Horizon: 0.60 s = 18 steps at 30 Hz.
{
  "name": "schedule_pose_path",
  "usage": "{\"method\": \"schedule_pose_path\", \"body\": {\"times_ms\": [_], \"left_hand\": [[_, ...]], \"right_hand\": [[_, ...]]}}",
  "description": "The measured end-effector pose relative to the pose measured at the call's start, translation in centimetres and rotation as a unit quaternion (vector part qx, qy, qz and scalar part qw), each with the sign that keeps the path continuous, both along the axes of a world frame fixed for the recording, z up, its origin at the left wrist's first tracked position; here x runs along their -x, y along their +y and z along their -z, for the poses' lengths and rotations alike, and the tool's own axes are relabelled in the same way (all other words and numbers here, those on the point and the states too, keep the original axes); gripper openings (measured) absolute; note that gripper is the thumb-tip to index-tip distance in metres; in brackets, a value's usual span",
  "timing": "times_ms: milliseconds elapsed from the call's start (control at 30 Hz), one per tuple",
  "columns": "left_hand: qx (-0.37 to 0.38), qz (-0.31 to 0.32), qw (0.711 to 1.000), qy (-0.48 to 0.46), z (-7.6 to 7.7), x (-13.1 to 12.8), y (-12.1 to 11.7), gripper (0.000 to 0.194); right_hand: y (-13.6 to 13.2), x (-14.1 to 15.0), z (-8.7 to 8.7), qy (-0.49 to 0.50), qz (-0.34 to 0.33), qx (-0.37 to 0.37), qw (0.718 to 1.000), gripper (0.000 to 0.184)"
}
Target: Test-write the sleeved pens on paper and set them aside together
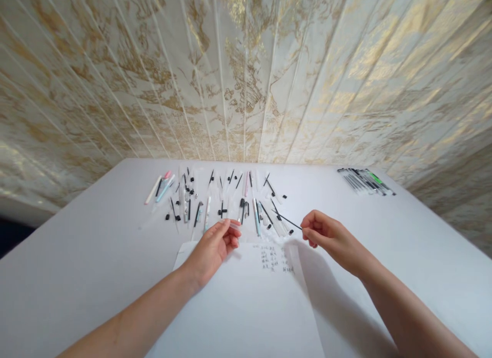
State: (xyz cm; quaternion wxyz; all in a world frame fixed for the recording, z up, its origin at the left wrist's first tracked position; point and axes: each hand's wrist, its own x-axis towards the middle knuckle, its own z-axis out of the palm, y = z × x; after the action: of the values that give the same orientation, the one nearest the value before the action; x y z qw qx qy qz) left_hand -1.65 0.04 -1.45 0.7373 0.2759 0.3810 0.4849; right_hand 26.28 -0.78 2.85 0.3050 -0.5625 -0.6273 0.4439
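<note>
My right hand (321, 232) pinches one end of a thin black pen refill (287, 221), whose other end points left over the scattered pen parts. My left hand (221, 242) is above the top of a white paper sheet (238, 296), its fingers curled round a clear pen barrel (235, 226) that shows only in part. Handwriting in dark ink stands near the sheet's upper right. Just beyond the hands lie loose refills, clear barrels and small black caps, among them a light blue patterned pen (256, 217).
A row of dark and clear pens (365, 181), one with a green label, lies at the back right of the white table (96, 255). Pink, white and blue pens (160, 186) are at the back left. A gold-patterned curtain (246, 91) hangs behind the table.
</note>
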Motion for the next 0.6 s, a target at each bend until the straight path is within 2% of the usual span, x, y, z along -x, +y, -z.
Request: {"method": "schedule_pose_path", "body": {"times_ms": [67,167,400,600], "left_hand": [[0.014,-0.017,1.0,-0.022,0.0,0.0,0.1,0.022],[0.035,-0.043,0.997,-0.044,-0.1,0.0,0.2,0.019],[0.049,-0.057,0.995,-0.059,-0.2,0.1,0.3,0.018],[0.051,-0.061,0.995,-0.06,-0.1,0.2,0.4,0.018]], "right_hand": [[-0.8,0.6,-0.7,0.068,-0.05,0.025,0.996,0.017],[-1.4,1.3,-0.6,0.079,-0.087,0.02,0.993,0.019],[-1.7,2.1,0.1,0.031,-0.106,-0.03,0.993,0.017],[-1.8,2.0,-0.1,0.022,-0.113,-0.028,0.993,0.017]]}}
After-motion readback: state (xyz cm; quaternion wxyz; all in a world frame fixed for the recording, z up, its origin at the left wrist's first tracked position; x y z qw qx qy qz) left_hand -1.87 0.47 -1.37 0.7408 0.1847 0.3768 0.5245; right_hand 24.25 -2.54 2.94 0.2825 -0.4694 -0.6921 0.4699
